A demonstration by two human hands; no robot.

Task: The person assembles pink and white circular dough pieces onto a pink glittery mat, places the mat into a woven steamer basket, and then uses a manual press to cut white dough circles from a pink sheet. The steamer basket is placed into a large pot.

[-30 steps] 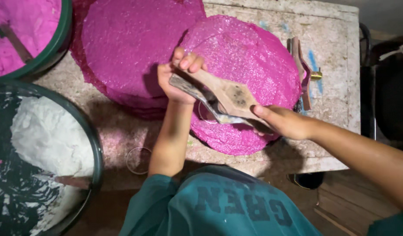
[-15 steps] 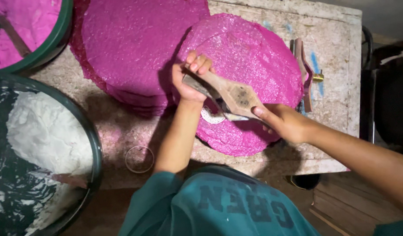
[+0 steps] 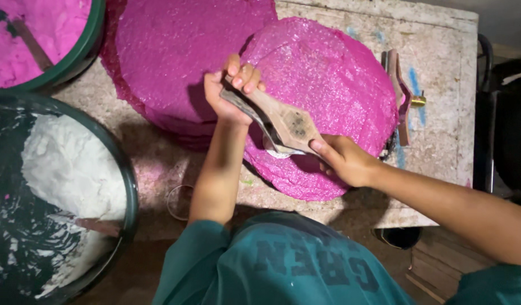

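Holding: both hands grip one wooden tool (image 3: 283, 121) by its two ends, over a round pink sheet (image 3: 334, 90) on a worn table (image 3: 441, 34).
Left hand: the left hand (image 3: 229, 93) is curled around the far end of the tool, fingers folded over the top edge.
Right hand: the right hand (image 3: 345, 161) is closed on the near end, thumb laid along the wood.
Tool: flat, brown, widest in the middle, with a metal blade along its underside; it lies slantwise on the sheet's near left part.
Pink sheet: grainy, resting partly over a stack of like sheets (image 3: 181, 51) beside it.
Doing it well: I judge even pressure from both ends, and a blade kept flat to the surface, would keep the thin sheet from tearing.
Nearby: a tub of white powder (image 3: 68, 169) at the left, a tub of pink paste (image 3: 29, 39) beyond it, a second wooden tool (image 3: 399, 90) at the sheet's right edge.
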